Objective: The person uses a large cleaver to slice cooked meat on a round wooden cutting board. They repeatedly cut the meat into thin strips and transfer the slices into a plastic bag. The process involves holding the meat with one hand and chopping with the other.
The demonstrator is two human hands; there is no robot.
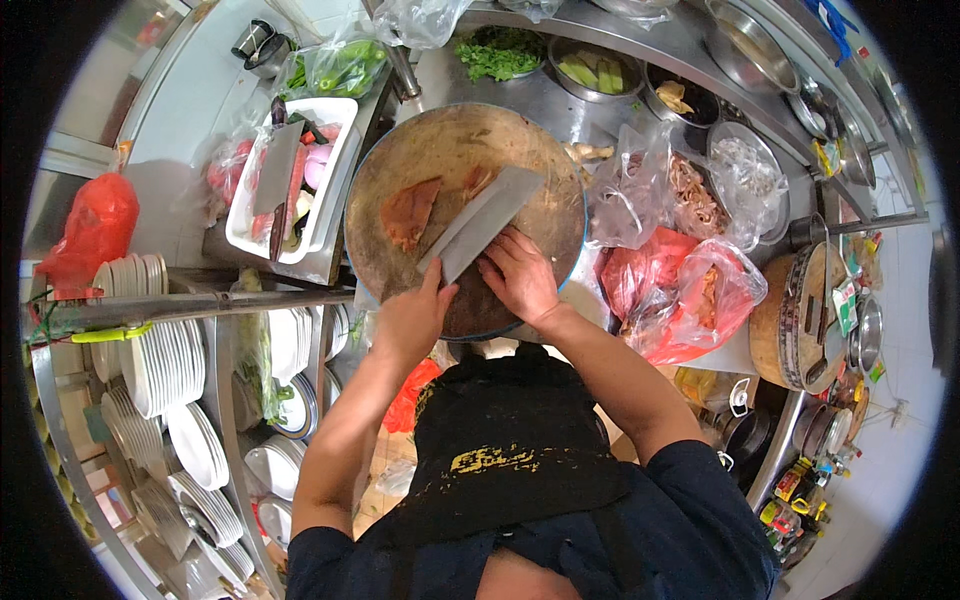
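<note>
A broad steel cleaver (484, 222) lies slantwise over the round wooden chopping block (535, 135). My left hand (418, 305) is closed at the cleaver's near left end, and no handle shows there. Along the near edge of the blade, my right hand (522, 275) rests with its fingers stretched out, their tips at the metal. Beyond the blade, on the left of the block, is a flat reddish-brown piece of meat (410, 213). A smaller piece of the same colour (479, 180) shows behind the blade; the blade may hide part of it.
Left of the block, a white tub (340, 128) holds vegetables and a second cleaver (278, 180). Bowls of greens (500, 55) and cut green vegetable (598, 72) stand behind. Red plastic bags of meat (690, 295) crowd the right side. Stacked plates (165, 370) fill the left rack.
</note>
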